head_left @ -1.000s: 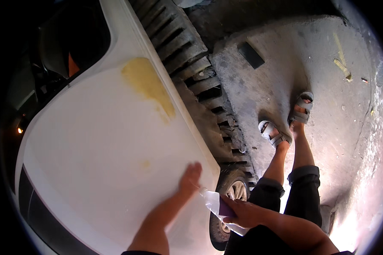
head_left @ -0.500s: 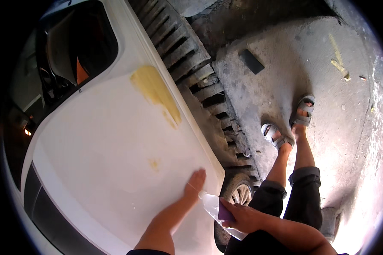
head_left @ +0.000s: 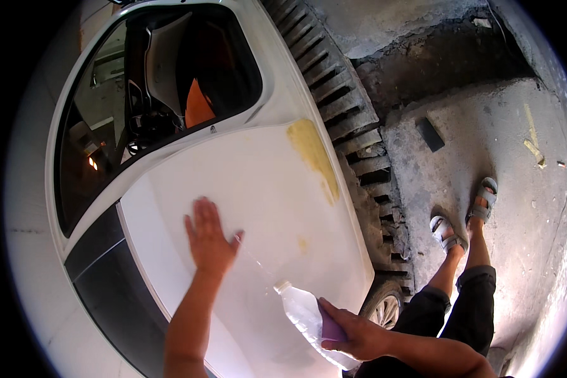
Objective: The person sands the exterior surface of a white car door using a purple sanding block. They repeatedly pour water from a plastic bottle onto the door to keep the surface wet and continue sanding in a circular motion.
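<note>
left hand (head_left: 208, 242) spread flat on white car hood (head_left: 258, 189), frame centre-left | right hand (head_left: 353, 334) gripped clear plastic bottle (head_left: 305, 318) plus purple pad (head_left: 331, 327), lower centre

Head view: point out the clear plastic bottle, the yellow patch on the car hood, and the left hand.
clear plastic bottle (head_left: 299, 314), head view, on its clear body below the cap.
yellow patch (head_left: 310, 146), head view, on its wide upper part.
left hand (head_left: 206, 241), head view, on the back of the hand, flat on the hood.
</note>
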The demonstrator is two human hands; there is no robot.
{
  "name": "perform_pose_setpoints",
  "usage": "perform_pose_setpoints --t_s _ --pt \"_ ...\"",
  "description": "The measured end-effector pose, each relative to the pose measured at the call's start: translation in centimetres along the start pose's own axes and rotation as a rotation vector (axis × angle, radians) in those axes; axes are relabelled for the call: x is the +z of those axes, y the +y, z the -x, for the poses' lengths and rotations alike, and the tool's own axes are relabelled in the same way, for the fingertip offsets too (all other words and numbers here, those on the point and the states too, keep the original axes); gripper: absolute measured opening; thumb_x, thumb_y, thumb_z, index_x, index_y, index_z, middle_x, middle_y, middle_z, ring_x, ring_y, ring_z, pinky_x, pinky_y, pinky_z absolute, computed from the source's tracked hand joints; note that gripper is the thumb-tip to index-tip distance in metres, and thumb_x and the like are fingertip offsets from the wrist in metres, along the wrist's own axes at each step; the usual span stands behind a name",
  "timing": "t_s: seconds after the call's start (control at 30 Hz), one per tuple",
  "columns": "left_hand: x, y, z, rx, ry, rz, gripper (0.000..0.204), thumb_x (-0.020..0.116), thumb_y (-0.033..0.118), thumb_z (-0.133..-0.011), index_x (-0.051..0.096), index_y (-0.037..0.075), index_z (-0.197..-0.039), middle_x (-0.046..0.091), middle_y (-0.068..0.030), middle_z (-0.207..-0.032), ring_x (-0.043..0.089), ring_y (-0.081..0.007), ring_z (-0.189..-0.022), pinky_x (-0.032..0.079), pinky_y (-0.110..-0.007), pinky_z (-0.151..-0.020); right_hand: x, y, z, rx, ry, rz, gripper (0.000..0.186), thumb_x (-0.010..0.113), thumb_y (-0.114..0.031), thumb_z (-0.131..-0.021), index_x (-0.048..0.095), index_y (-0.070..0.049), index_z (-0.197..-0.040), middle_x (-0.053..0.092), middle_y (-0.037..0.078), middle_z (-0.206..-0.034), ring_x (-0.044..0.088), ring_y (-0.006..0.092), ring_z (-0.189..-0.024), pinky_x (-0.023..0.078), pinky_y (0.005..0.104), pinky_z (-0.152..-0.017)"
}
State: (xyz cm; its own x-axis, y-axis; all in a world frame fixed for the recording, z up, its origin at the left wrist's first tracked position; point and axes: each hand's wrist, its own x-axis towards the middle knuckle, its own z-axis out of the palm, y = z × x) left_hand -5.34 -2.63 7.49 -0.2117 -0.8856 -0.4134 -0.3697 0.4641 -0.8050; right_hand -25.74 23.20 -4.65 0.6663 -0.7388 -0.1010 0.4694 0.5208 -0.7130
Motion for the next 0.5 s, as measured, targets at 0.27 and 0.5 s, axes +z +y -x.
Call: perform_pose_setpoints --t_s 0.27,0.5 --pt "4.5 5.2 2.3 0.254 -0.107 0.083 0.087 0.056 0.050 -0.087 0.025 -0.004 -0.149 0.021 -0.0173 -0.158 0.017 -0.0295 -0.147 0.010 -0.043 -0.120 0.8 -0.3 0.6 0.106 0.067 0.020 0.088 0.062 -0.039 -0.092 0.010 0.000 -0.151 0.052 0.030 -0.124 0.054 0.0411 -0.114 0.043 0.0432 -0.098" --pt "4.2 0.8 18.3 0.592 -0.236 0.087 0.090 0.063 0.051 -0.081 0.029 0.001 -0.148 0.034 -0.0134 -0.152 0.030 -0.0266 -0.142 0.019 -0.041 -0.118 4.3 -2.3 0.8 0.194 -0.130 -0.116 0.088 0.060 -0.042 -0.093 0.010 0.000 -0.151 0.049 0.032 -0.132 0.051 0.0397 -0.123 0.039 0.0414 -0.103"
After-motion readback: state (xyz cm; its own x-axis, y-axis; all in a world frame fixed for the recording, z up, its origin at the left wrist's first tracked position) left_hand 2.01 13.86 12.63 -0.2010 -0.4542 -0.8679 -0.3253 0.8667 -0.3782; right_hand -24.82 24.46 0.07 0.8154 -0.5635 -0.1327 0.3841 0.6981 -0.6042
